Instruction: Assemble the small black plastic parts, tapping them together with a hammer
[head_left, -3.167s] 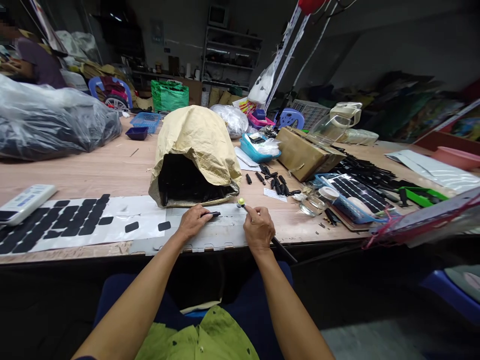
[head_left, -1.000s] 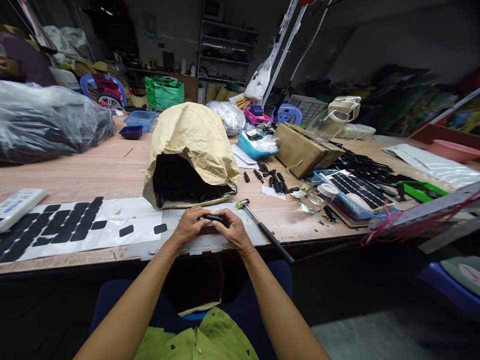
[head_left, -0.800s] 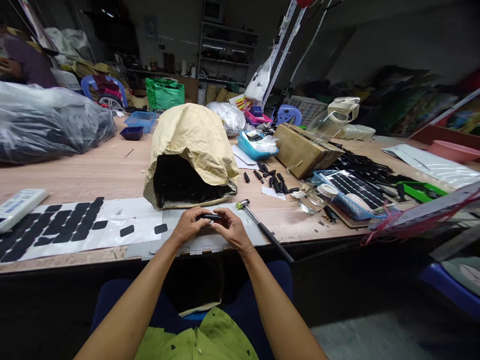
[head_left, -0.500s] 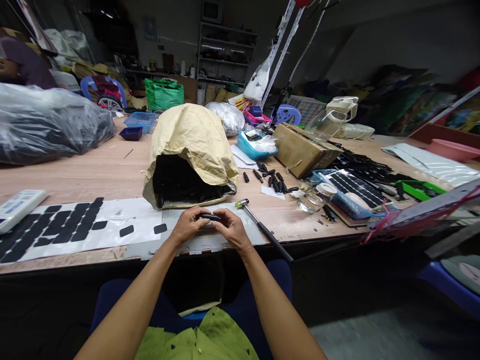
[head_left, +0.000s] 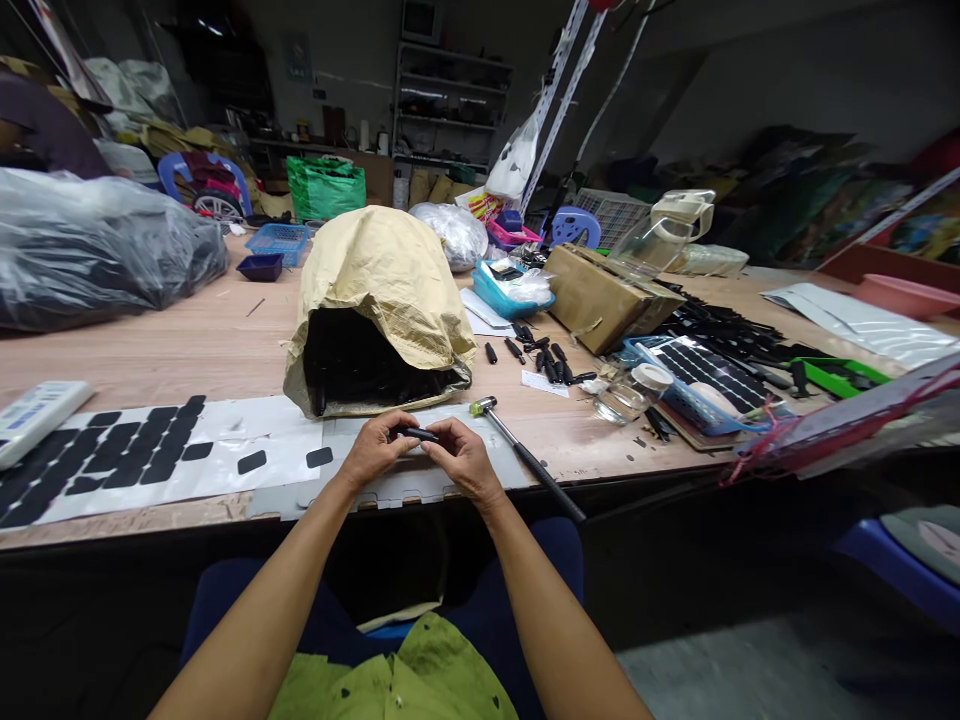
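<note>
Together, left hand, right hand, pinching black piece

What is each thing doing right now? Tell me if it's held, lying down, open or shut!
small black part: held between both hands, above the grey sheet.
left hand: pinching the part's left end.
right hand: pinching its right end.
small hammer: lying flat on the table, not held.
tan sack: lying on its side, mouth open toward the person.
black pads: stuck flat on the white sheet.
cardboard box: shut.
</note>
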